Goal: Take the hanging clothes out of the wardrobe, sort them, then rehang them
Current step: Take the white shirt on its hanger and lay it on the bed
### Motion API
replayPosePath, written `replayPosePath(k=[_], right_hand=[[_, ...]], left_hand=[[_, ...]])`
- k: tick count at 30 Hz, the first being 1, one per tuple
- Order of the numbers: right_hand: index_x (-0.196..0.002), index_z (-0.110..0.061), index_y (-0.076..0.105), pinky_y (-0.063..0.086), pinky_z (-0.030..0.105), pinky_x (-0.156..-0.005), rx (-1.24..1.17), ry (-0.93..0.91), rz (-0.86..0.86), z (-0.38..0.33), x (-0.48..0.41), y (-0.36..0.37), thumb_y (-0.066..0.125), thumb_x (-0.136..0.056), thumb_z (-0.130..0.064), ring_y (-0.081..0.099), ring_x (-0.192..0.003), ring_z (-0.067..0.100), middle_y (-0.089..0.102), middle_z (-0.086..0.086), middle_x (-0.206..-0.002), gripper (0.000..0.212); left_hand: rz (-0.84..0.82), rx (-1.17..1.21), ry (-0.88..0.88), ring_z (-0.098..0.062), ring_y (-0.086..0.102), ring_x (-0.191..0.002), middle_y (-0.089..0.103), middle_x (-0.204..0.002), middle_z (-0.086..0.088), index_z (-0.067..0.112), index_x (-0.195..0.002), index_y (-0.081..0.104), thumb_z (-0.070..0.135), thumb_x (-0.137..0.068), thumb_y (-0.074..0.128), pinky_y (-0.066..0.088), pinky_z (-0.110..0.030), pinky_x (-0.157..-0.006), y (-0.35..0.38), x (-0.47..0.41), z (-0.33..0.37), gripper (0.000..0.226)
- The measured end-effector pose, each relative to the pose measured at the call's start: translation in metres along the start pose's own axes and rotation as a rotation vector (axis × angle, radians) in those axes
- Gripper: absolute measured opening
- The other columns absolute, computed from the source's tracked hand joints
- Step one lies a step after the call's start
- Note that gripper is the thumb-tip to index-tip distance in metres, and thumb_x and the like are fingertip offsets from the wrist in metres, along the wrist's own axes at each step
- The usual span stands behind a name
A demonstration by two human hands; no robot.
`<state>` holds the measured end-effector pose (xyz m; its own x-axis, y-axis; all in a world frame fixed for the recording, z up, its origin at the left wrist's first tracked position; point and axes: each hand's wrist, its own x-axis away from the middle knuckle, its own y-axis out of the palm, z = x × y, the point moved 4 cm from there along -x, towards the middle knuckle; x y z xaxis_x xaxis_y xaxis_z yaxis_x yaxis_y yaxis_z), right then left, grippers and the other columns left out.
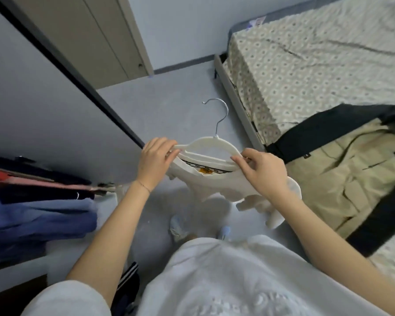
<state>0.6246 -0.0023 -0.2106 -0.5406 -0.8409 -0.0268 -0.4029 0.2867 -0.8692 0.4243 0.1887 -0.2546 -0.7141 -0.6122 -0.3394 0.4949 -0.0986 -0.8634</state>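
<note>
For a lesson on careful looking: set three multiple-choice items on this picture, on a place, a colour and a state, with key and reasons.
1. Where does the beige jacket lie? A on the bed B on the floor C in the wardrobe
2. What colour is the hanger? A black B white C red
3. How is the hanger held? A by both hands B by one hand C not held

1 A: it is spread over the patterned cover.
2 B: white, with a metal hook.
3 A: left hand and right hand each pinch one end.

Home bedroom: bed [306,71] beside open wardrobe [43,110].
</note>
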Motion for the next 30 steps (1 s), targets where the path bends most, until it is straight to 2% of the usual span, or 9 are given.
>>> replayPosePath(k=[4, 7, 15, 18, 21, 23, 26, 30], right_hand=[[-0.065, -0.018, 0.047, 0.024, 0.028, -0.046, 0.02, 0.13, 0.1, 0.054, 0.008, -0.043, 0.053, -0.096, -0.05, 0.042, -0.052, 0.019, 0.041, -0.006, -0.048, 0.045], [-0.064, -0.019, 0.047, 0.025, 0.027, -0.046, 0.029, 0.229, 0.141, 0.09, 0.011, -0.068, 0.053, -0.096, -0.05, 0.041, -0.051, 0.016, 0.038, -0.009, -0.047, 0.044], [-0.065, -0.018, 0.05, 0.026, 0.029, -0.047, 0.062, 0.496, 0.303, 0.17, 0.021, -0.117, 0.058, -0.092, -0.051, 0.048, -0.055, 0.021, 0.043, -0.006, -0.05, 0.043], [-0.068, -0.02, 0.054, 0.034, 0.033, -0.053, 0.058, 0.627, 0.374, 0.193, 0.027, -0.132, 0.062, -0.091, -0.05, 0.052, -0.06, 0.023, 0.051, -0.004, -0.056, 0.038], [-0.069, -0.022, 0.053, 0.034, 0.033, -0.054, 0.079, 0.73, 0.45, 0.209, 0.032, -0.151, 0.065, -0.089, -0.049, 0.049, -0.059, 0.022, 0.046, -0.007, -0.055, 0.037], [-0.069, -0.021, 0.055, 0.035, 0.032, -0.052, 0.107, 0.788, 0.519, 0.22, 0.038, -0.165, 0.065, -0.088, -0.053, 0.051, -0.058, 0.024, 0.044, -0.008, -0.054, 0.038], [-0.067, -0.021, 0.052, 0.028, 0.029, -0.048, 0.167, 0.865, 0.602, 0.233, 0.044, -0.187, 0.057, -0.085, -0.058, 0.047, -0.055, 0.021, 0.038, -0.009, -0.051, 0.041], [-0.068, -0.015, 0.058, 0.031, 0.032, -0.049, 0.222, 0.964, 0.676, 0.252, 0.053, -0.211, 0.054, -0.084, -0.061, 0.047, -0.055, 0.02, 0.049, -0.003, -0.054, 0.049]], left_hand=[[-0.055, 0.104, 0.063, -0.026, 0.052, -0.079, 0.061, -0.081, -0.006, 0.009, -0.089, 0.066, 0.032, -0.095, 0.053, 0.039, -0.034, -0.07, 0.04, -0.05, 0.058, 0.027], [-0.11, 0.157, 0.139, -0.027, 0.052, -0.078, 0.059, -0.08, -0.005, 0.01, -0.089, 0.065, 0.032, -0.095, 0.052, 0.037, -0.033, -0.068, 0.069, -0.086, 0.095, 0.026], [-0.186, 0.293, 0.383, -0.015, 0.045, -0.076, 0.06, -0.076, -0.006, 0.008, -0.088, 0.067, 0.029, -0.093, 0.054, 0.029, -0.022, -0.067, 0.14, -0.165, 0.188, 0.024], [-0.254, 0.344, 0.477, -0.019, 0.051, -0.075, 0.06, -0.077, -0.004, 0.01, -0.09, 0.068, 0.03, -0.093, 0.056, 0.035, -0.024, -0.069, 0.169, -0.191, 0.222, 0.024], [-0.283, 0.399, 0.554, -0.023, 0.056, -0.073, 0.062, -0.077, -0.004, 0.01, -0.094, 0.07, 0.03, -0.093, 0.058, 0.042, -0.03, -0.07, 0.19, -0.216, 0.257, 0.024], [-0.28, 0.455, 0.595, -0.023, 0.057, -0.073, 0.064, -0.077, -0.004, 0.01, -0.095, 0.072, 0.03, -0.093, 0.059, 0.042, -0.029, -0.071, 0.199, -0.232, 0.282, 0.023], [-0.292, 0.541, 0.64, -0.022, 0.057, -0.074, 0.067, -0.079, -0.003, 0.011, -0.096, 0.073, 0.028, -0.093, 0.061, 0.041, -0.027, -0.072, 0.213, -0.253, 0.321, 0.02], [-0.341, 0.64, 0.692, -0.019, 0.056, -0.075, 0.067, -0.08, -0.002, 0.013, -0.098, 0.074, 0.026, -0.094, 0.062, 0.039, -0.025, -0.075, 0.233, -0.271, 0.37, 0.018]])
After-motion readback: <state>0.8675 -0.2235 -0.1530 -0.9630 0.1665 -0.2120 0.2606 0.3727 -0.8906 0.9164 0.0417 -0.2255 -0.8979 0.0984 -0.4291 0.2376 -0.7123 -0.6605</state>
